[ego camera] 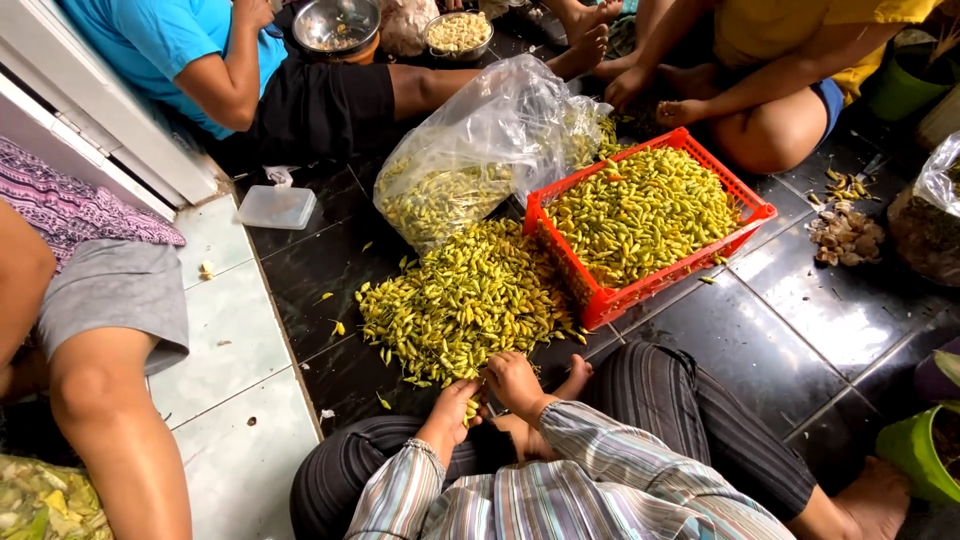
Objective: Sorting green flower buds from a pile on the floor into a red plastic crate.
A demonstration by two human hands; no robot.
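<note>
Both hands are down at the near edge of the chilli pile (465, 300) on the dark tiled floor (800, 310). The left hand (455, 405) is curled narrow, fingers pinching a small yellow-green chilli (470, 412) just off the heap. The right hand (513, 380) sits right beside it, knuckles up, fingers bent into the pile's edge; whether it grips anything, I cannot tell. Striped sleeves (560, 480) frame the bottom.

Touching the pile on its right, a red plastic basket (600, 300) stands tilted, full of the same chillies. Behind the pile slumps a clear plastic bag (480, 140), mouth open, more chillies inside. To the left, near the pale tile border, lies a small clear plastic box (277, 207), lid on. At the far edge sit two metal bowls (337, 25), one holding pale pieces. A green pot (915, 450) stands at the right corner. Other people sit cross-legged around, legs only in view.
</note>
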